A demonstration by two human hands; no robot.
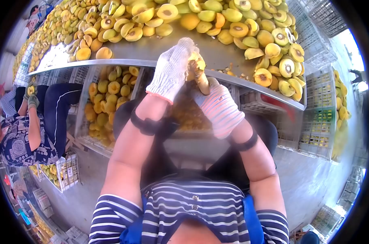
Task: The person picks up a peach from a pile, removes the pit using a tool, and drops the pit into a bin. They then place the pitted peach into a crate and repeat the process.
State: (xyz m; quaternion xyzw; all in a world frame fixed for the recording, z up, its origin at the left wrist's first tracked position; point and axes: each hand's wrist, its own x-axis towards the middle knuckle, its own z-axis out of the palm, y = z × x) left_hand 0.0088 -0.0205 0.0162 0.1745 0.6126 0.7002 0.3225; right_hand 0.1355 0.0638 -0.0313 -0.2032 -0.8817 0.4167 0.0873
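Observation:
My left hand (174, 67), in a white knitted glove, is raised at the table's front edge with its fingers closed around a yellow peach piece (197, 64). My right hand (221, 106), in a striped knitted glove, is closed around a short tan tool handle (202, 84). The handle's upper end meets the peach; its working tip is hidden there. Just beyond both hands lies the metal tabletop (160, 49), heaped with halved peaches (238, 29), several with the stone still inside.
Below the table edge, a crate of peaches (111, 95) stands to the left. Stacked plastic crates (316, 116) rise at the right. A co-worker (28, 138) with gloved hands sits at the left. Grey floor (302, 179) shows behind.

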